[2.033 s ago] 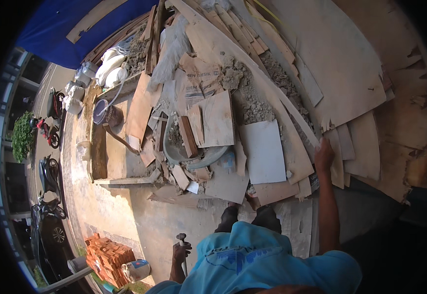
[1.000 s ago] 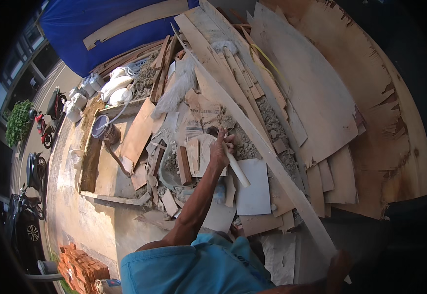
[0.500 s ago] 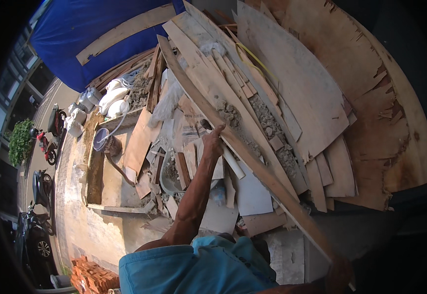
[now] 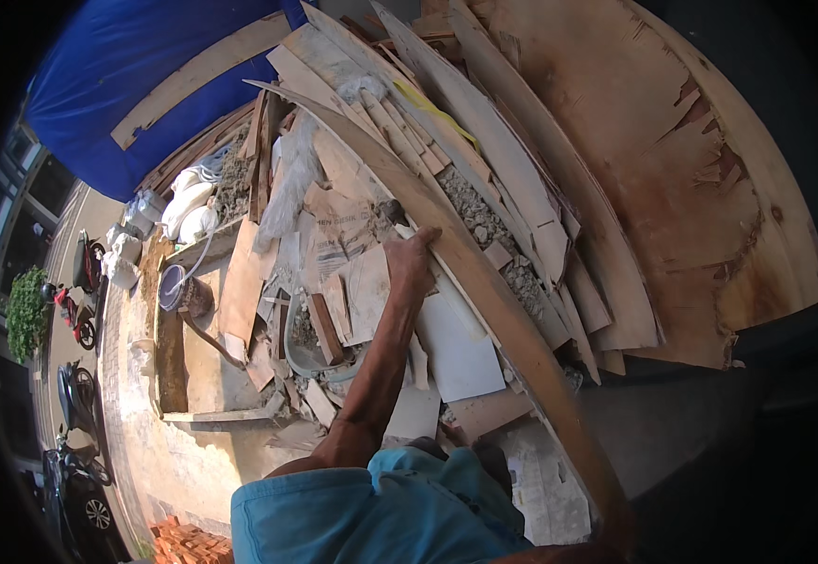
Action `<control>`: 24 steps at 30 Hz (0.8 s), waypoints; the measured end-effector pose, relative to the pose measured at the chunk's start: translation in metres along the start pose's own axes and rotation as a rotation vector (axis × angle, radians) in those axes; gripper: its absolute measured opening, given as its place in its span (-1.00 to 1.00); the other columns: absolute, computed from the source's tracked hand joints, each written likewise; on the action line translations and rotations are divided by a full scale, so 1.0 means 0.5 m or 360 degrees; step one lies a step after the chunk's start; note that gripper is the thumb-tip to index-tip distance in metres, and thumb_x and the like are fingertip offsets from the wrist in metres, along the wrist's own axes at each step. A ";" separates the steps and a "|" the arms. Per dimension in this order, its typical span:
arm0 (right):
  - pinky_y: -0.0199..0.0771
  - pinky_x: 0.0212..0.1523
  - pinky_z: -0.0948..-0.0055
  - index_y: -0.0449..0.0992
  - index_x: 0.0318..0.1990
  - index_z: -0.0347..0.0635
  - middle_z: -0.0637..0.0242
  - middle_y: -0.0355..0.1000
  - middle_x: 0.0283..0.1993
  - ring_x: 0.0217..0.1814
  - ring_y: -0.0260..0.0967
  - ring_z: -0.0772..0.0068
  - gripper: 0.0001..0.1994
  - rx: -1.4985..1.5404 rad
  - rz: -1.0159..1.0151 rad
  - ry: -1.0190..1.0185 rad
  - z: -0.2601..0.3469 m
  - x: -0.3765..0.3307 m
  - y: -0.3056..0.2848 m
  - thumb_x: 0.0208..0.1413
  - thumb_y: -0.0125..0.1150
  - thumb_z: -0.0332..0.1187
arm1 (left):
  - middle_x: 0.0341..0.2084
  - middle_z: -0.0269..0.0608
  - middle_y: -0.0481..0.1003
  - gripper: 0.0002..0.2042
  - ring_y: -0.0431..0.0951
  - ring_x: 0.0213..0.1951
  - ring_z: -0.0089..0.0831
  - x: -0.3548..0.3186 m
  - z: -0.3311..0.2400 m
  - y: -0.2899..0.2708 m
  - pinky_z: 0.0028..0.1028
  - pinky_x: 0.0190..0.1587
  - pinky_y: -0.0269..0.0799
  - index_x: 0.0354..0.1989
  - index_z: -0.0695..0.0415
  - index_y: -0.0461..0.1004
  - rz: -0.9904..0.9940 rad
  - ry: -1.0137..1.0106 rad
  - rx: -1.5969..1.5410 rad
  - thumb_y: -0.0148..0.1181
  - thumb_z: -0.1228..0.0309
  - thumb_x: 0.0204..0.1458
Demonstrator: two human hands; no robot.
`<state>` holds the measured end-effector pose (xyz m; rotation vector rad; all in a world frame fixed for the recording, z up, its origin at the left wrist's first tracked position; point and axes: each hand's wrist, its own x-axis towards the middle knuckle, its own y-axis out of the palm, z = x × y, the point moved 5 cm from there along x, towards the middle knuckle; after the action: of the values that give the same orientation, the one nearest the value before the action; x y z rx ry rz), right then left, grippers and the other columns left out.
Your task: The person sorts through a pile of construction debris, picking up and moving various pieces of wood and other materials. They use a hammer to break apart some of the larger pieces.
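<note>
Left hand point(image 4: 412, 258) clenched around long, narrow, curved brown wooden plank point(image 4: 484, 291), raised over debris pile. Right hand point(image 4: 615, 538) at lower end, grip unclear. Step: lifting plank. Next: steady two-handed carry, clearing white square tile point(image 4: 456, 348).

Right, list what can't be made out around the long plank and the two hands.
- Right hand, head view: at the dark lower rim, blurred; its grip on the long plank cannot be told.
- Left hand: fingers lie over the plank's edge; the palm side is hidden.
- Plank's far end: lost among the stacked plywood sheets.
- Rubble beneath the plank: partly covered.
</note>
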<state>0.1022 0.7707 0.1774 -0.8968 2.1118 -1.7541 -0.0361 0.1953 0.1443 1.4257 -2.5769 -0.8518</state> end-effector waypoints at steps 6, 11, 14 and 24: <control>0.45 -0.04 0.08 0.38 0.21 -0.04 0.16 0.45 0.07 -0.04 0.44 0.05 -0.56 0.0038 -0.0152 0.0084 -0.049 -0.183 0.168 0.18 0.09 -0.17 | -0.38 -0.07 0.53 -0.75 0.56 -0.43 -0.34 -0.075 0.003 0.087 -0.38 -0.30 0.54 -0.24 0.38 0.43 0.0161 0.0236 0.0066 0.18 0.63 -0.17; 0.47 -0.12 0.07 0.38 0.19 -0.14 0.08 0.45 0.05 -0.09 0.44 0.04 -0.52 0.0282 -0.0137 0.0038 -0.015 -0.228 0.215 0.13 0.16 -0.19 | -0.43 -0.14 0.54 -0.75 0.55 -0.43 -0.42 -0.082 0.041 0.091 -0.44 -0.34 0.49 -0.25 0.36 0.43 0.0242 0.0256 0.0356 0.20 0.57 -0.16; 0.48 -0.18 0.09 0.40 0.16 -0.19 0.05 0.45 0.02 -0.11 0.44 0.03 -0.51 0.0489 0.0054 0.0156 0.016 -0.267 0.251 0.07 0.23 -0.22 | -0.46 -0.17 0.55 -0.74 0.54 -0.46 -0.44 -0.103 0.057 0.126 -0.46 -0.38 0.47 -0.25 0.35 0.43 0.0383 0.0381 0.0347 0.22 0.53 -0.16; 0.44 -0.17 0.12 0.44 0.05 -0.16 0.09 0.46 -0.15 -0.11 0.41 0.03 -0.55 0.0507 0.0302 0.0611 0.037 -0.229 0.232 -0.05 0.31 -0.30 | -0.49 -0.14 0.53 -0.70 0.50 -0.48 -0.45 -0.133 0.091 0.288 -0.41 -0.39 0.46 -0.28 0.34 0.40 0.0578 0.0464 0.0590 0.26 0.47 -0.20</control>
<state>0.1674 0.8344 0.0410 -0.2826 1.9566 -2.2071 -0.1228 0.3277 0.1911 0.9947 -2.7190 -0.1123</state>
